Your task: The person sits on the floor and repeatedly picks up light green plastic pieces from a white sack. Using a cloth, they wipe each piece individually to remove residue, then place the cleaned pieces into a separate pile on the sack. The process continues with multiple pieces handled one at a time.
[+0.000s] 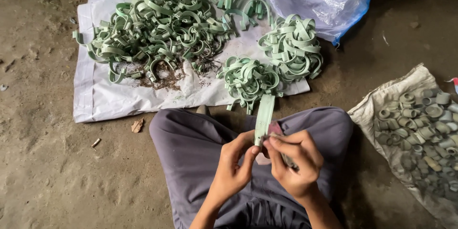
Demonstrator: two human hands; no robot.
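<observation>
**Trimming pale green plastic strips on the floor**

So here's the setup, seen from the head camera looking down. The person sits cross-legged in grey-purple trousers [191, 157] on a bare dirt floor [43, 162]. The left hand [236, 162] is closed around the lower end of a flat, pale green plastic strip [265, 114], thumb and fingers pinching it so it stands nearly upright over the lap. The right hand [293, 162] is closed too, fingertips touching the strip's bottom end right beside the left thumb, and gripping a small dark tool [287, 159] that pokes out under the fingers. Can't tell what kind of tool it is, too little shows.

Just past the knees lies a white woven plastic sheet [109, 100]. A big tangled pile of curved green plastic clips [157, 23] fills its far left part, with brown crumbs [164, 78] at the pile's near edge. Two tighter bundles of the same green bands sit at the sheet's right edge: one [248, 78] near its front edge, right by the strip's top end, and one [292, 47] just behind it. A smaller bunch [245, 2] sits at the far edge.

Off the sheet's far right corner there's a clear plastic bag with blue trim [329, 0]. To the person's right, a grey sack cloth [381, 100] carries a heap of short grey-green rings [424, 128].
</observation>
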